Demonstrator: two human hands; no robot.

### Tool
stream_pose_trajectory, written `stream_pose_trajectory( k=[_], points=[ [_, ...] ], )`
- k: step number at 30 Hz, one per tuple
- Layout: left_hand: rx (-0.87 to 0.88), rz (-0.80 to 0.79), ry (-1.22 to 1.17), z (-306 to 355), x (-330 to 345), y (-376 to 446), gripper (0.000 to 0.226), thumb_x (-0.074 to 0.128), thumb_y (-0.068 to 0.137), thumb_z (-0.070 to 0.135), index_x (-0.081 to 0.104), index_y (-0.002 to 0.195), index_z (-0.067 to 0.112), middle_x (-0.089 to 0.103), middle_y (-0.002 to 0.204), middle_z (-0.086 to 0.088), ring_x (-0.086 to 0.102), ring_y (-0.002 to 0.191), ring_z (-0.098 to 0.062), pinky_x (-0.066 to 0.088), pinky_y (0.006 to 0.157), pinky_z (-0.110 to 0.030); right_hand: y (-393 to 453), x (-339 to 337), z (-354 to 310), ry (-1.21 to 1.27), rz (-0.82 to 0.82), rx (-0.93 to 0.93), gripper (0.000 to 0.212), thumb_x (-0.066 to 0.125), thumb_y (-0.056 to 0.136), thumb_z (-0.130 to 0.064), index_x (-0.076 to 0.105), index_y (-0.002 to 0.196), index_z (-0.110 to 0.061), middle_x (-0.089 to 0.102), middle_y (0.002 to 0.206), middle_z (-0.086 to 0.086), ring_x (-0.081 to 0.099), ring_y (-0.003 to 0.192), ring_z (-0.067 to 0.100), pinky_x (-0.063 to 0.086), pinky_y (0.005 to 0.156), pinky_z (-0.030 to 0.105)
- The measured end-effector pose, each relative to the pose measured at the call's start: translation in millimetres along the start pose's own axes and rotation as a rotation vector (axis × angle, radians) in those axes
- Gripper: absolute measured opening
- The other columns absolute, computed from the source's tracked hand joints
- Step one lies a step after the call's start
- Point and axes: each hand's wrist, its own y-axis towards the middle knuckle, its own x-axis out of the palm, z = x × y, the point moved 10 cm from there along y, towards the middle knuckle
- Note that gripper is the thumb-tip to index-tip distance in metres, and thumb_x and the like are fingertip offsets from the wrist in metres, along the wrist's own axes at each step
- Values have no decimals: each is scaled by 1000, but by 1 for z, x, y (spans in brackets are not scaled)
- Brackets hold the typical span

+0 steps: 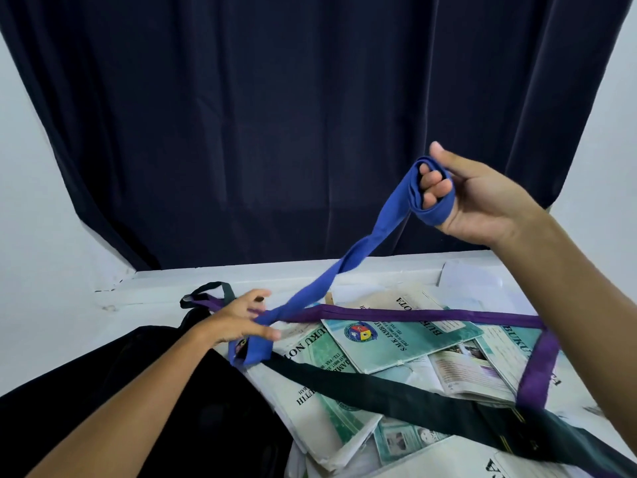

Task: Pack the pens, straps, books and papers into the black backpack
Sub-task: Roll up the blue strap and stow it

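Backpack [144,391], black, lying at lower left beside scattered books [400,343] under purple strap [431,315] and dark strap [396,384]. Blue strap [362,257] stretched between hands: wound round curled right hand [479,198] fingers, raised; lower end under left hand [238,319], fingers extended, resting on it.

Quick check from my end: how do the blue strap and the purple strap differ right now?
The blue strap is lifted off the table, its upper end wound round the fingers of the right hand, its lower end by the left hand; the purple strap lies flat across the notebooks. The blue one is twisted along its length; the purple one lies untwisted, bending at a corner. Both are long cloth bands, not yet packed.
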Motion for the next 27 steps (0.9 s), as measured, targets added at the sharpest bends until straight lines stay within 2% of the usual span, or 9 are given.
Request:
stream_pose_trajectory(
  k=[3, 5, 7, 11, 14, 17, 20, 23, 27],
  points=[
    [287, 166, -103, 88, -5, -15, 85, 86, 44, 61, 54, 120, 41, 60, 124, 8, 55, 118, -7, 48, 96, -29, 3, 13, 17, -24, -33, 74, 25, 62, 78, -36, 58, 74, -11, 53, 55, -7, 49, 38, 2, 50, 48, 16],
    [521, 301, -215, 153, -1, -35, 48, 81, 64, 41, 62, 108, 34, 66, 113, 10, 61, 108, -5, 54, 89, -29, 6, 21, 22, -24, -51, 90, 25, 62, 78, -36, 58, 74, -11, 52, 55, -7, 49, 38, 2, 49, 47, 15],
    [651, 407, -310, 198, 8, -55, 31, 74, 72, 30, 66, 102, 28, 70, 103, 9, 65, 100, -8, 55, 82, -27, 7, 28, 24, -28, -61, 99, 25, 62, 77, -36, 58, 74, -11, 52, 54, -7, 49, 37, 2, 49, 47, 15],
    [598, 439, -515, 228, 24, -52, 33, 76, 82, 20, 66, 110, 8, 71, 102, -3, 68, 94, -15, 57, 80, -30, 4, 32, 20, -39, -71, 82, 26, 62, 77, -36, 59, 73, -11, 52, 53, -8, 49, 37, 2, 48, 47, 14],
    [492, 303, -761, 227, 37, -37, 22, 70, 87, 9, 63, 107, 5, 71, 88, -5, 68, 79, -13, 56, 72, -28, 0, 31, 17, -34, -72, 73, 26, 63, 77, -36, 59, 73, -11, 52, 53, -8, 49, 37, 2, 48, 47, 14],
    [429, 78, -1027, 229, 56, -32, 9, 59, 94, 4, 62, 102, 4, 69, 74, -6, 66, 61, -18, 56, 59, -30, -2, 27, 15, -24, -64, 72, 26, 62, 78, -36, 59, 73, -11, 52, 53, -7, 49, 38, 2, 49, 47, 15],
    [354, -56, -1203, 224, 64, -29, 5, 53, 97, 11, 53, 101, 10, 56, 72, -7, 45, 42, -12, 37, 40, -21, -4, 22, 15, 1, -54, 72, 26, 63, 78, -35, 60, 73, -10, 53, 53, -7, 50, 38, 2, 49, 46, 16],
    [485, -53, -1102, 224, 53, -29, 25, 68, 84, 28, 49, 92, 15, 50, 74, -2, 30, 42, -8, 24, 40, -19, -4, 20, 18, 16, -52, 82, 27, 63, 78, -35, 61, 72, -10, 53, 53, -7, 50, 37, 3, 50, 46, 16],
    [665, 63, -717, 230, 43, -41, 39, 84, 72, 17, 48, 88, 9, 44, 64, 0, 30, 45, -9, 28, 42, -20, -3, 25, 23, 27, -84, 84, 27, 62, 79, -36, 61, 73, -9, 54, 54, -7, 50, 38, 3, 50, 47, 16]
  ],
)
